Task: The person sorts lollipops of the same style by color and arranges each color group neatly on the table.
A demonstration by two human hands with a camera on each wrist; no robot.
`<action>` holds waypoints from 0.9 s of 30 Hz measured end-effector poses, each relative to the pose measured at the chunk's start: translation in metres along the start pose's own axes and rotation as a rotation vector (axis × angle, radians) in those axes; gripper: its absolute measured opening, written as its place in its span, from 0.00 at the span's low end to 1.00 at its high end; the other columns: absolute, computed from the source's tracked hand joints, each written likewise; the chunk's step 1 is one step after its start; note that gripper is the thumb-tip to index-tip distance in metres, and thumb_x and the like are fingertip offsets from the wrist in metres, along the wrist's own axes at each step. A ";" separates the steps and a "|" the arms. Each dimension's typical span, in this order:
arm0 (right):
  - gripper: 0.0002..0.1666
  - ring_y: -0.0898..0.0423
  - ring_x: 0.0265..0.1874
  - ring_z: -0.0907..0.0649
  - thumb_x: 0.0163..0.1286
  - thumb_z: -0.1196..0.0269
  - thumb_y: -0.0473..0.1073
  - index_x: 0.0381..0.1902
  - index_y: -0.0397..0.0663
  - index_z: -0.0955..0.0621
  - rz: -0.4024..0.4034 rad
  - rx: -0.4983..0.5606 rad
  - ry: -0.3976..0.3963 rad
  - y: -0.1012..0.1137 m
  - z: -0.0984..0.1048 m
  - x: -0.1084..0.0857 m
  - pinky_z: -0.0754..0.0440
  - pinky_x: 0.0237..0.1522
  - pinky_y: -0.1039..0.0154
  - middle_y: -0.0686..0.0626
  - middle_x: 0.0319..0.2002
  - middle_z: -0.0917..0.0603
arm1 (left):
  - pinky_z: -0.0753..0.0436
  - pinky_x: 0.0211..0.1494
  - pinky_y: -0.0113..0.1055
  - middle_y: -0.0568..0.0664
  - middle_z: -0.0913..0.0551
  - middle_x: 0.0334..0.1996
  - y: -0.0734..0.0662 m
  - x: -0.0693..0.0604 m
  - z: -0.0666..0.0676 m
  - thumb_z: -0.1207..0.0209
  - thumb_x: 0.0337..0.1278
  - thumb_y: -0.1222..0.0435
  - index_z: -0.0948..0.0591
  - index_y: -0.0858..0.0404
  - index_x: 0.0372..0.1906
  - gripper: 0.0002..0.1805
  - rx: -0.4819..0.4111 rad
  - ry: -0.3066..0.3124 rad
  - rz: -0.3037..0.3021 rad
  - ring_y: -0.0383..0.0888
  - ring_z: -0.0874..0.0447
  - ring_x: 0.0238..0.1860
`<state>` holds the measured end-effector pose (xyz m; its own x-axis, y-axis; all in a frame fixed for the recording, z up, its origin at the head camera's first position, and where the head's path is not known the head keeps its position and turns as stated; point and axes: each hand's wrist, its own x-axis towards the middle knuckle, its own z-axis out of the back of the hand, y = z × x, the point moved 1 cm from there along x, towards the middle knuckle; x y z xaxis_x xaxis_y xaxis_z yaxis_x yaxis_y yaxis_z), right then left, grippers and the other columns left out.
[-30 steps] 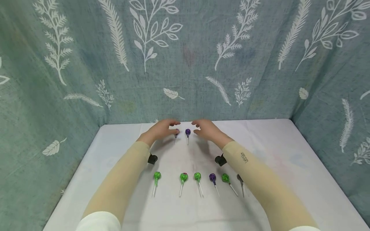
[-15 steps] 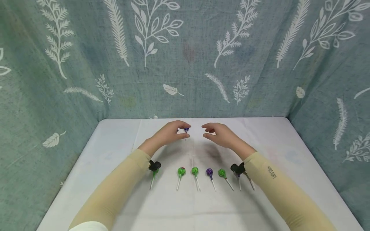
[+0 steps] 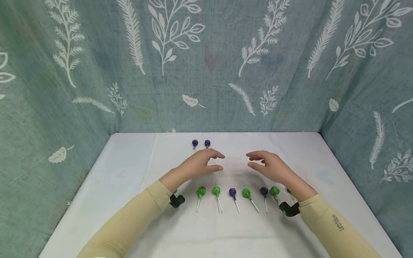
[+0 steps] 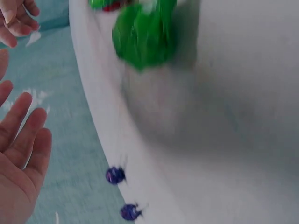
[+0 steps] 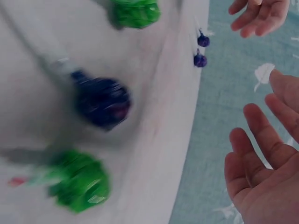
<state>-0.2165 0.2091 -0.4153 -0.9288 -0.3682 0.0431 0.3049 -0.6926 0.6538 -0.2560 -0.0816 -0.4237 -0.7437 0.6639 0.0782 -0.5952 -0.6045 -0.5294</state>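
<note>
Two round, purple-wrapped lollipops (image 3: 195, 142) on white sticks, side by side near the far edge of the white-covered bench (image 3: 158, 225). Left hand (image 3: 203, 162) above the bench, on the near side of that pair, overlapping the right one's stick in the head view; fingers loosely extended, thumb parted from them, grasping nothing. Right hand (image 3: 271, 165) level with it, well right of the pair; same relaxed fingers, likewise holding nothing. Palms face each other, a gap between.

Nearer the person than both hands: a spaced row, heads pointing away. From left, plainly seen: green-wrapped ball lollipop (image 3: 201, 191), another green, purple-wrapped ball lollipop (image 3: 232, 192), green, purple, green. Last green close by the right wrist's black camera mount (image 3: 289, 209); one more lollipop partly hidden behind that wrist, colour unclear.
</note>
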 end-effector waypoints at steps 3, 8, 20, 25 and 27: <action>0.25 0.49 0.59 0.23 0.72 0.37 0.55 0.64 0.56 0.21 -0.014 -0.007 0.000 -0.007 0.002 -0.013 0.26 0.59 0.44 0.52 0.60 0.20 | 0.26 0.61 0.36 0.37 0.22 0.57 -0.007 -0.002 -0.006 0.38 0.63 0.47 0.21 0.50 0.61 0.24 -0.014 0.021 -0.011 0.39 0.26 0.59; 0.25 0.48 0.59 0.23 0.72 0.37 0.54 0.64 0.54 0.21 -0.045 -0.007 -0.015 -0.020 0.005 -0.032 0.27 0.59 0.44 0.50 0.59 0.20 | 0.26 0.61 0.36 0.38 0.22 0.57 -0.016 -0.001 -0.017 0.38 0.64 0.47 0.21 0.51 0.62 0.25 -0.024 0.037 -0.033 0.39 0.26 0.59; 0.26 0.47 0.62 0.26 0.71 0.36 0.55 0.62 0.50 0.20 -0.078 0.009 -0.011 -0.040 0.003 -0.064 0.30 0.62 0.43 0.52 0.58 0.20 | 0.26 0.62 0.37 0.37 0.22 0.58 -0.034 -0.007 -0.041 0.39 0.64 0.45 0.21 0.53 0.62 0.27 -0.086 0.090 -0.030 0.38 0.26 0.60; 0.24 0.44 0.64 0.27 0.70 0.35 0.52 0.60 0.50 0.19 -0.105 -0.016 -0.022 -0.046 -0.006 -0.072 0.30 0.61 0.39 0.51 0.59 0.20 | 0.27 0.63 0.37 0.35 0.21 0.57 -0.038 -0.009 -0.051 0.39 0.64 0.46 0.20 0.52 0.61 0.25 -0.076 0.077 -0.053 0.36 0.25 0.60; 0.22 0.43 0.64 0.27 0.70 0.34 0.49 0.59 0.49 0.18 -0.099 -0.030 -0.026 -0.046 -0.011 -0.074 0.29 0.60 0.39 0.50 0.58 0.20 | 0.29 0.64 0.39 0.34 0.21 0.56 -0.039 -0.010 -0.055 0.39 0.65 0.46 0.19 0.51 0.60 0.23 -0.037 0.065 -0.062 0.36 0.25 0.59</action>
<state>-0.1599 0.2618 -0.4567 -0.9596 -0.2812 -0.0011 0.2171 -0.7434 0.6326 -0.2088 -0.0400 -0.4506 -0.6836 0.7276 0.0575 -0.6271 -0.5452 -0.5564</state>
